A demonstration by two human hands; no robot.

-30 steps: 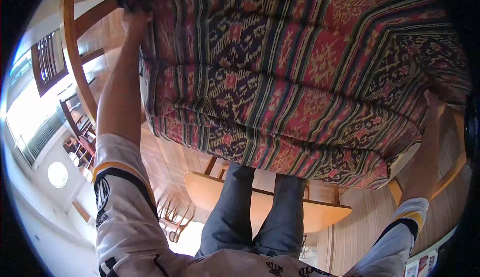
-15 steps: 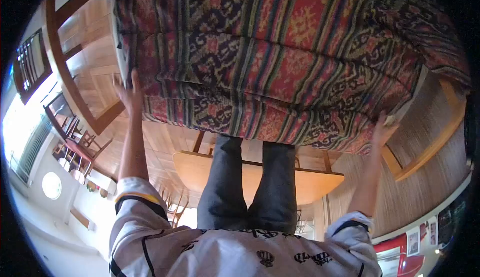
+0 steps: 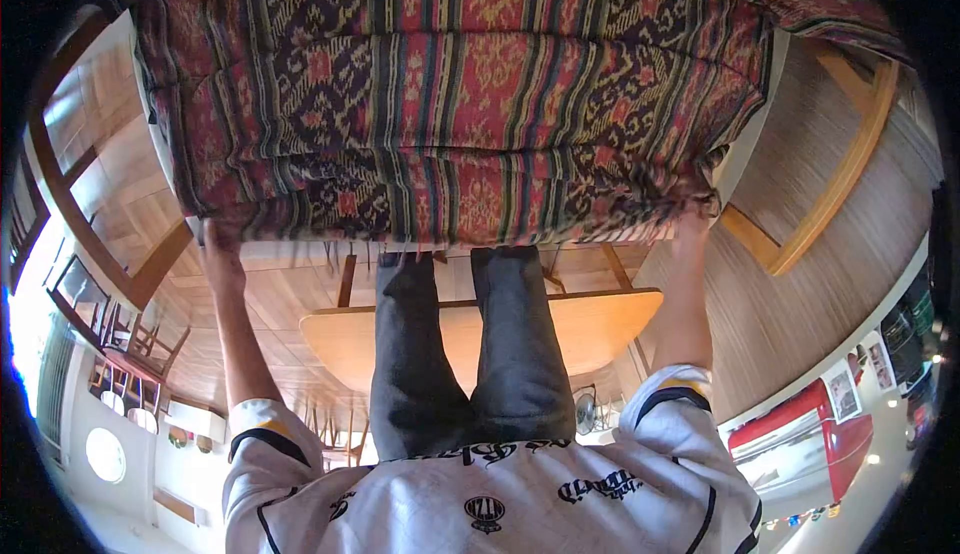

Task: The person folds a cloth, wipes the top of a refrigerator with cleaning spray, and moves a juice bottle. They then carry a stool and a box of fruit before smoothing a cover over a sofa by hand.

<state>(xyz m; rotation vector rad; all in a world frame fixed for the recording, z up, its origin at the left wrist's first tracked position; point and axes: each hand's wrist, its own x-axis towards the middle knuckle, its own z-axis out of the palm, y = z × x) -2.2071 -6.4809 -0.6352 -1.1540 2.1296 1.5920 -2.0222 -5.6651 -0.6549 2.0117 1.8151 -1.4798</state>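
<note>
A striped red, black and cream patterned cloth (image 3: 490, 84) spreads over a wide piece whose pale edge shows at both sides. My left hand (image 3: 222, 242) holds the cloth's near left corner, its fingers mostly covered by fabric. At the near right corner, my right hand (image 3: 694, 206) is closed on bunched cloth, somewhat blurred. Between the hands the near edge of the cloth hangs in folds and is smeared by motion.
Curved wooden frames stand at the left (image 3: 95, 229) and right (image 3: 835, 194) of the cloth. An orange-brown tabletop (image 3: 600, 329) lies behind my legs. Chairs (image 3: 150, 349) are at the far left, a fan (image 3: 588, 409) and a red object (image 3: 785, 444) lower right.
Both hands have moved nearer and now hold the cloth's corners; half a second ago the left fingers were spread at its side. The view has shifted, and the cloth lies further left.
</note>
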